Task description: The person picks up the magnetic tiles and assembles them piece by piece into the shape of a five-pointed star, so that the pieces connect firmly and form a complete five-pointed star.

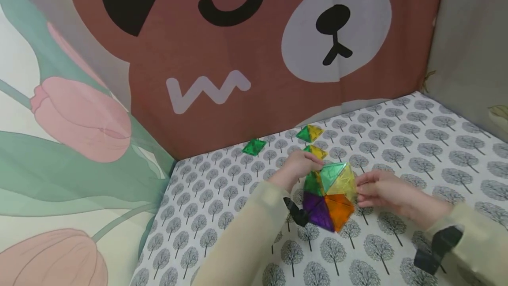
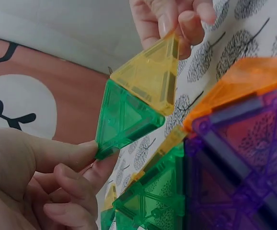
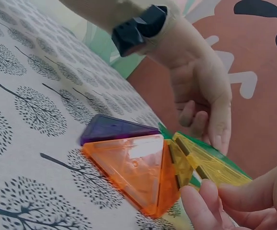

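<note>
Between my two hands a pair of translucent magnetic triangle tiles, one green (image 2: 124,120) and one yellow (image 2: 150,72), is tilted up edge to edge. My left hand (image 1: 298,167) pinches the green tile's corner between thumb and fingers. On the other side my right hand (image 1: 385,193) pinches the yellow tile (image 3: 217,167) at its outer corner. Just below them, purple tiles (image 1: 317,210), orange tiles (image 1: 340,211) and another green tile (image 2: 153,194) join in a group on the cloth. Whether the raised pair touches that group I cannot tell.
Farther back on the tree-print cloth (image 1: 214,208) lie a green diamond of tiles (image 1: 254,147) and a green-and-yellow pair (image 1: 309,133). Another such pair (image 1: 317,152) lies just beyond my left hand. A bear-print curtain (image 1: 238,56) stands along the back edge.
</note>
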The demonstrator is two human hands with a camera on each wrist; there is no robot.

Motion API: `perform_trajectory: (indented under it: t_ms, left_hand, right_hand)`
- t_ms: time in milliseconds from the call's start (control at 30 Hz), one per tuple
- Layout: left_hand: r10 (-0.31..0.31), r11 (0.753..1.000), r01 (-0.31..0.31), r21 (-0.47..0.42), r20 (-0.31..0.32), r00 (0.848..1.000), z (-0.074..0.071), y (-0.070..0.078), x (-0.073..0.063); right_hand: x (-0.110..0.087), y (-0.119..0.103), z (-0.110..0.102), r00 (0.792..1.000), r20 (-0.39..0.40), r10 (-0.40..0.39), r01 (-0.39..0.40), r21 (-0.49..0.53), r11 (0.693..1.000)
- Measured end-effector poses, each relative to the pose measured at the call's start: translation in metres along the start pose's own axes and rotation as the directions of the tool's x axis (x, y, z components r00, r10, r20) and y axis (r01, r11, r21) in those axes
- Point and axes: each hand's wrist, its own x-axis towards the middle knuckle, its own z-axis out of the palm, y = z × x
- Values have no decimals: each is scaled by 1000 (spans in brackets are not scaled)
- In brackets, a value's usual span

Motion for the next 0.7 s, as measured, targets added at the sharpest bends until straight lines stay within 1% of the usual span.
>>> perform_trajectory:
  t_ms: [100, 200, 433, 567, 700]
  left_hand:
    - [-16, 1000, 15, 12, 10, 1000, 1, 1, 4]
    - [-26, 1000, 26, 9, 27, 999, 1, 1, 6]
    - [-20, 1000, 19, 20, 44, 999, 6, 1, 7]
    - [-16, 999, 14, 40, 56, 998, 9, 3, 8]
    - [-22, 997, 17, 78, 67, 998, 12, 6, 8]
  right_hand:
    - [1, 3, 2, 1000, -16, 7, -7, 11, 1000]
    - [3, 6, 2, 1000, -14, 6, -6, 10, 1000]
    - [3, 12, 5, 999, -14, 30, -29, 37, 999]
    - [2, 13, 7, 999, -6, 43, -43, 44, 998]
    - [1, 14, 7, 999, 6, 42, -42, 31, 999]
